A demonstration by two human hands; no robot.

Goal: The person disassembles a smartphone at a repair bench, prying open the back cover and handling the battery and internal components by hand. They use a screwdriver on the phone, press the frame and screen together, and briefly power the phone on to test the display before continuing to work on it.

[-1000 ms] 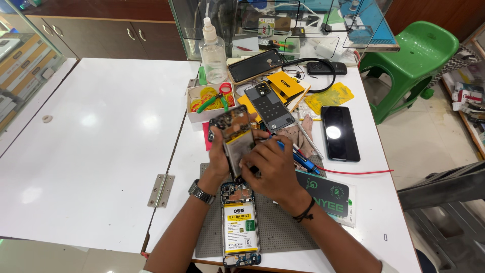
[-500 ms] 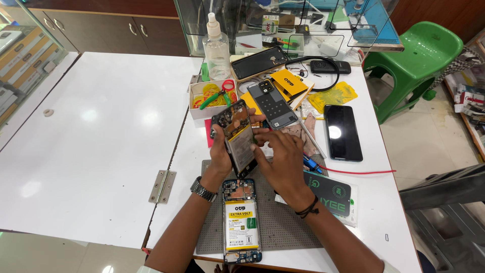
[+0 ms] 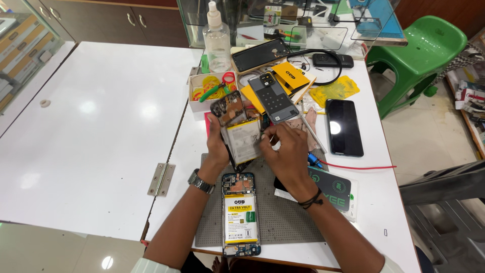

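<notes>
My left hand (image 3: 218,146) holds an opened phone (image 3: 237,132) tilted upright above the grey work mat (image 3: 288,212), its white battery and circuit board facing me. My right hand (image 3: 288,151) pinches a thin tool against the phone's right edge, near the battery. A second opened phone (image 3: 241,215) with a yellow-labelled battery lies flat on the mat just below my hands. A grey back cover (image 3: 274,98) rests beyond the held phone.
A black phone (image 3: 344,126) lies face up on the right. A white box of coloured rubber bands (image 3: 212,91), a clear spray bottle (image 3: 216,38), yellow packets (image 3: 293,78), a red wire (image 3: 358,167) and a green stool (image 3: 419,55) surround the work spot. The white table (image 3: 101,136) extends left.
The held phone has been raised and tilted more upright toward me. My right hand has shifted from covering its face to its right edge, exposing the battery.
</notes>
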